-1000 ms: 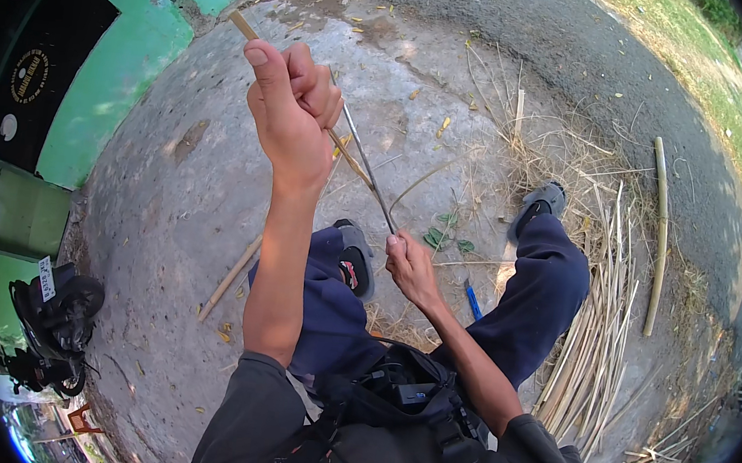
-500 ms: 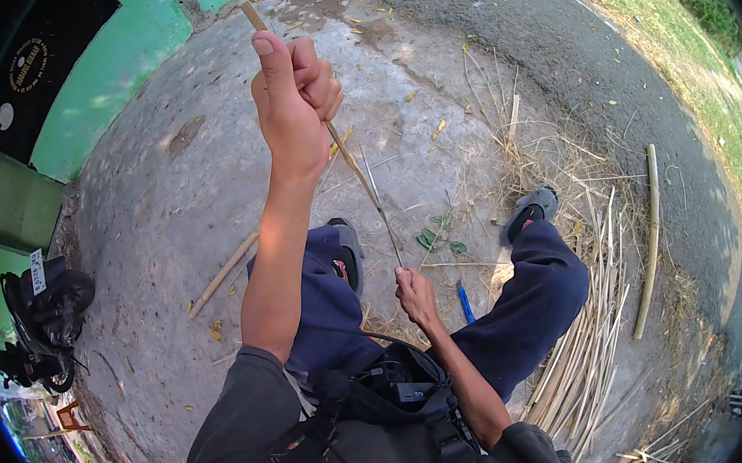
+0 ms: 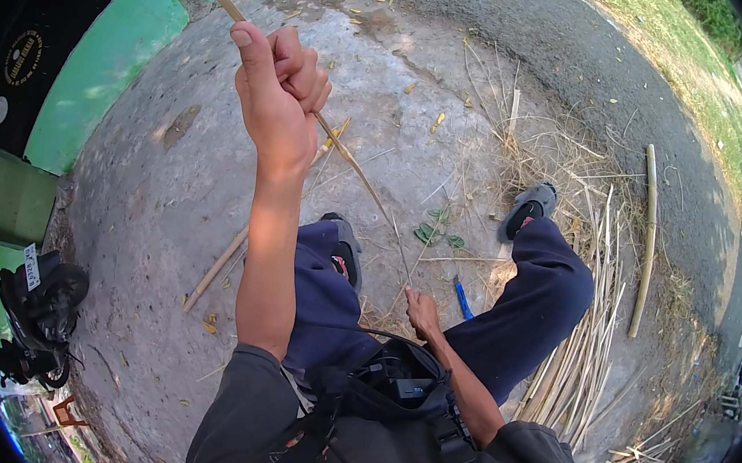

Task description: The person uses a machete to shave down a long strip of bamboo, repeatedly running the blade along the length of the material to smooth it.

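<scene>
My left hand (image 3: 282,89) is raised in a fist around a long, thin bamboo strip (image 3: 360,173). A short end of it sticks out beyond my thumb at the upper left. From the fist the strip runs down to the right, slightly bowed and thinner toward the bottom. Low between my knees, my right hand (image 3: 421,314) is closed on its pale, narrow lower end. Exactly how those fingers pinch it is hard to see. A blue-handled cutter knife (image 3: 463,298) lies on the ground just right of my right hand.
A pile of split bamboo strips (image 3: 577,341) lies beside my right leg, with fibre scraps (image 3: 540,150) beyond. One bamboo pole (image 3: 647,240) rests farther right, another (image 3: 215,270) left of my left foot. Green leaves (image 3: 425,233) lie between my feet. A motorcycle (image 3: 38,307) stands at left.
My left hand has shifted slightly left and up with the strip. My right hand has moved a little down and right, and the strip between them now bows more.
</scene>
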A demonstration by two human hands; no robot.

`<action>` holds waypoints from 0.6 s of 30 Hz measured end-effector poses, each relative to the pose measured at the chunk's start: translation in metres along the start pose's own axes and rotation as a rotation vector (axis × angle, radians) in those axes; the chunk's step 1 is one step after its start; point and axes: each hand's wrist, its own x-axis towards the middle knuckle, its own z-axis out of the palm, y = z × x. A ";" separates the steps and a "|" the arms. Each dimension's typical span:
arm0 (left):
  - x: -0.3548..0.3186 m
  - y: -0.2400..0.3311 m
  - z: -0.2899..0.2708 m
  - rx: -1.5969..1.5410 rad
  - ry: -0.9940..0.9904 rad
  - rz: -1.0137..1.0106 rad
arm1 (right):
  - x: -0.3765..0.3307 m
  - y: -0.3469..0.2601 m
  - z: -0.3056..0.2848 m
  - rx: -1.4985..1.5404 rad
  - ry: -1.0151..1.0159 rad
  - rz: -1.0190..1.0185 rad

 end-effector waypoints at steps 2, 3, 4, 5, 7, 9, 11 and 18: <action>0.000 0.001 -0.003 -0.054 0.002 -0.023 | 0.005 -0.011 -0.004 0.174 -0.038 0.061; 0.000 0.001 -0.004 -0.054 0.003 -0.022 | 0.005 -0.014 -0.007 0.172 -0.038 0.060; -0.001 0.002 -0.005 -0.049 -0.009 -0.017 | 0.006 -0.016 -0.010 0.210 -0.031 0.054; -0.001 0.002 -0.005 -0.043 -0.022 -0.011 | 0.006 -0.019 -0.013 0.248 -0.022 0.048; -0.002 0.003 -0.009 -0.054 -0.045 -0.024 | 0.001 -0.028 -0.017 0.303 -0.039 0.090; 0.000 0.005 -0.013 -0.065 -0.071 -0.035 | -0.002 -0.034 -0.020 0.359 -0.053 0.129; 0.002 0.007 -0.016 -0.180 -0.150 -0.029 | -0.005 -0.037 -0.023 0.427 -0.019 0.177; 0.008 0.002 -0.035 -0.028 -0.264 0.100 | 0.001 -0.047 -0.043 0.703 0.002 0.199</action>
